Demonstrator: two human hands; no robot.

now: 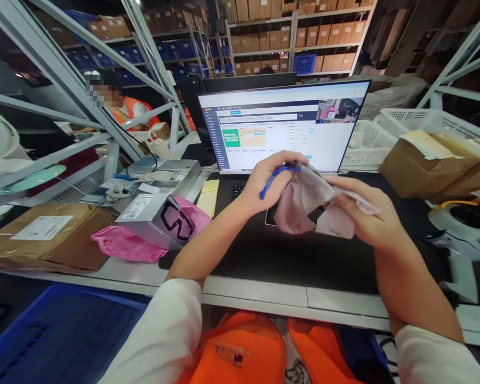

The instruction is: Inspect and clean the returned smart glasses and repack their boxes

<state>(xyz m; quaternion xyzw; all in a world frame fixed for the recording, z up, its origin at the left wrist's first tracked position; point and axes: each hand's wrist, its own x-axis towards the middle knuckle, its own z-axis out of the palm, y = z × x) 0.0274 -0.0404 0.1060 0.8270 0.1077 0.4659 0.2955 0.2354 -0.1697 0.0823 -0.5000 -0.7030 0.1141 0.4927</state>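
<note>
In front of the monitor, my left hand [272, 178] is closed on a thin greyish drawstring pouch [296, 205]. A blue cord [272, 180] hangs over the back of that hand. My right hand [366, 216] pinches a thin pale pinkish cloth [336, 221] at the pouch's right side; whether it is part of the pouch or a separate piece I cannot tell. Something dark shows between the two. Left of my arm, a silver box [156, 218] with a goggles drawing leans on a pink plastic bag [130, 244].
A monitor [280, 133] stands behind my hands. A labelled carton [44, 234] and yellow slips [208, 197] lie left; cartons [420, 165], a white basket [436, 120] and a white device [460, 218] are right. A blue crate [64, 330] sits below. Another person [132, 112] is beyond the frame.
</note>
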